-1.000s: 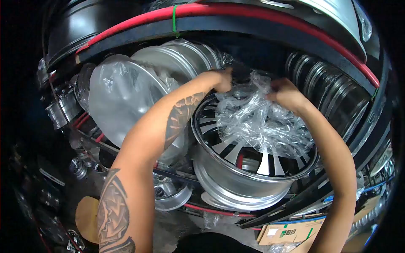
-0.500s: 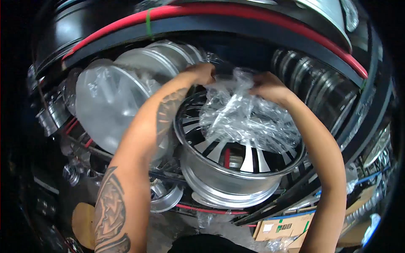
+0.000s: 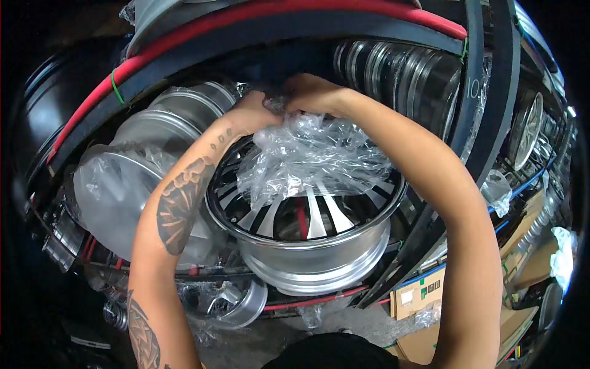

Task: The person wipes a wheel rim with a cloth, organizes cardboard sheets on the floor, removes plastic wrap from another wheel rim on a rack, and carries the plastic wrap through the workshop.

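A car wheel rim (image 3: 319,261) with black and silver spokes lies face up on the rack. Over its face spreads a crumpled sheet of clear plastic wrap (image 3: 313,157). At the rim's far edge, my left hand (image 3: 258,109) is closed on the gathered end of the wrap. Close beside it, my right hand (image 3: 313,95) also grips the bunched plastic. Its fingertips are partly hidden behind the bunch.
Rims wrapped in cloudy plastic (image 3: 117,203) stand on the left, darker rims (image 3: 399,71) at the back right. A red padded bar (image 3: 258,15) crosses above. Black rack posts (image 3: 498,80) rise on the right, with cardboard boxes (image 3: 421,292) below.
My hands have come closer together, gathering the top of the wrap between them. The view has shifted, so the rim appears further left.
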Demonstrator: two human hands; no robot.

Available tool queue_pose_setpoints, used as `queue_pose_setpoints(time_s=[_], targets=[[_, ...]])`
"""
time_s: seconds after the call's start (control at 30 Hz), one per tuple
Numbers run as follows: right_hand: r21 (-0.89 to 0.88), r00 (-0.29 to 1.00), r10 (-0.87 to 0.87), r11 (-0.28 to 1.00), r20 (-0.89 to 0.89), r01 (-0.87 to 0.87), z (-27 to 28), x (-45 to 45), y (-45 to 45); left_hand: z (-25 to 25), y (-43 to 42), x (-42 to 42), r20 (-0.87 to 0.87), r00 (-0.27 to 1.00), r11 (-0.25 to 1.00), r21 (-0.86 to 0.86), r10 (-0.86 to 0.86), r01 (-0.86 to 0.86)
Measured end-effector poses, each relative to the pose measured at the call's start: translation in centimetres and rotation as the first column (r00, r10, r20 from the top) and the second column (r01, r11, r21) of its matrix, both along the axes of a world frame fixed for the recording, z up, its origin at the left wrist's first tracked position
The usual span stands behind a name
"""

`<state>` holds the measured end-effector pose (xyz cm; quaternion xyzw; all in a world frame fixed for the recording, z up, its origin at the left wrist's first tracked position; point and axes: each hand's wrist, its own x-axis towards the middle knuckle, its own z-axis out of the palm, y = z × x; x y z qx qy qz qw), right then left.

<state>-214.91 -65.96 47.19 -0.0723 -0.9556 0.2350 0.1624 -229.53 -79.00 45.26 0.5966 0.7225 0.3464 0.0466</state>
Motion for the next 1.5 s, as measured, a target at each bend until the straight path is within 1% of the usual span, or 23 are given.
queue_pose_setpoints(time_s=[0.03,0.1,0.17,0.23,0.27,0.3,0.37,0.47,0.57,0.67,0.7,0.77,0.8,0.9,0.93,1.03,1.07,1.2,1.23,1.3,1.33,1.47,1.5], targets=[[-0.083,0.998,0.044,0.996,0.041,-0.04,0.2,0.9,-0.1,-0.1,0.0,0.4,0.001,1.0,0.999,0.047,0.009,-0.009],[0.019,0.994,0.078,0.997,0.071,-0.079,-0.2,3.9,-0.2,0.4,-0.6,1.0,-0.018,0.999,0.999,0.005,0.039,-0.038],[0.187,0.922,-0.018,0.981,0.386,-0.06,-0.3,6.1,0.9,0.9,-1.1,1.1,0.008,0.999,0.998,-0.044,0.039,-0.038],[0.027,0.867,0.159,0.981,0.472,-0.194,-2.0,8.2,2.4,0.5,-0.8,-0.4,0.045,0.997,0.998,0.001,0.064,-0.064],[0.143,0.858,0.022,0.984,0.513,-0.11,-2.6,9.4,2.6,0.3,-0.7,-1.0,0.065,0.995,0.997,0.023,0.078,-0.079],[0.184,0.865,0.021,0.974,0.501,-0.131,-2.3,10.8,1.4,0.3,-0.7,-1.1,0.054,0.994,0.994,0.061,0.092,-0.095],[0.383,0.906,-0.128,0.923,0.403,-0.04,-3.2,11.4,0.8,0.2,-0.8,-1.2,0.031,0.992,0.983,0.131,0.123,-0.126],[0.583,0.879,-0.386,0.796,0.28,0.163,-2.7,11.1,-1.8,0.3,0.2,-2.1,0.15,0.984,0.988,0.103,0.097,-0.113],[0.489,0.939,-0.342,0.815,-0.028,0.312,-2.9,10.1,-2.1,0.7,-0.2,-0.7,0.282,0.958,0.977,0.182,0.057,-0.112],[0.338,0.929,-0.167,0.898,-0.331,0.282,-4.1,5.8,1.1,0.4,0.2,-0.6,0.37,0.927,0.949,0.265,0.065,-0.172],[0.288,0.895,-0.122,0.921,-0.429,0.263,-3.9,4.6,1.4,0.5,0.5,-0.7,0.35,0.937,0.955,0.27,0.019,-0.121],[0.217,0.98,-0.097,0.967,-0.173,0.134,-2.1,2.0,1.3,0.9,1.0,-0.9,0.31,0.948,0.96,0.278,-0.069,-0.021],[0.168,0.997,-0.07,0.983,-0.04,0.076,-1.5,0.9,0.8,1.6,0.3,0.4,0.233,0.972,0.957,0.286,-0.024,-0.045],[-0.035,0.981,-0.148,0.989,-0.125,0.145,-0.4,1.3,-4.5,2.6,-0.5,1.2,-0.069,0.997,0.946,0.323,0.029,-0.005],[-0.121,0.971,-0.182,0.979,-0.157,0.164,-0.5,1.0,-5.4,3.4,-0.7,1.6,-0.189,0.974,0.965,0.252,0.127,-0.076],[-0.359,0.958,-0.189,0.928,-0.215,0.103,-0.9,-0.5,-5.0,3.0,-1.9,0.8,-0.111,0.993,0.926,0.378,0.035,0.01],[-0.285,0.891,-0.309,0.934,-0.333,0.217,-1.6,-0.8,-5.5,2.7,-2.2,0.8,-0.077,0.994,0.931,0.363,0.078,-0.045],[-0.436,0.825,-0.258,0.9,-0.503,0.015,-1.6,-0.5,-4.4,2.5,-3.4,0.5,-0.109,0.988,0.861,0.486,-0.11,0.149],[-0.46,0.817,-0.278,0.888,-0.505,0.019,-1.2,0.1,-4.5,2.5,-3.6,0.3,-0.115,0.981,0.836,0.514,-0.155,0.193],[-0.484,0.737,-0.292,0.873,-0.609,-0.054,-1.1,0.1,-3.0,2.7,-3.9,-0.1,-0.134,0.958,0.776,0.564,-0.253,0.283],[-0.514,0.779,-0.288,0.856,-0.557,-0.051,-0.3,0.9,-3.3,3.2,-5.0,0.2,-0.107,0.962,0.849,0.452,-0.252,0.273],[-0.555,0.713,-0.358,0.831,-0.603,-0.052,1.0,0.4,-2.4,1.8,-7.4,1.1,-0.163,0.984,0.928,0.35,-0.074,0.128],[-0.536,0.707,-0.337,0.842,-0.622,-0.07,1.2,-0.1,-2.0,1.4,-7.0,1.2,-0.16,0.968,0.937,0.265,-0.192,0.229]])
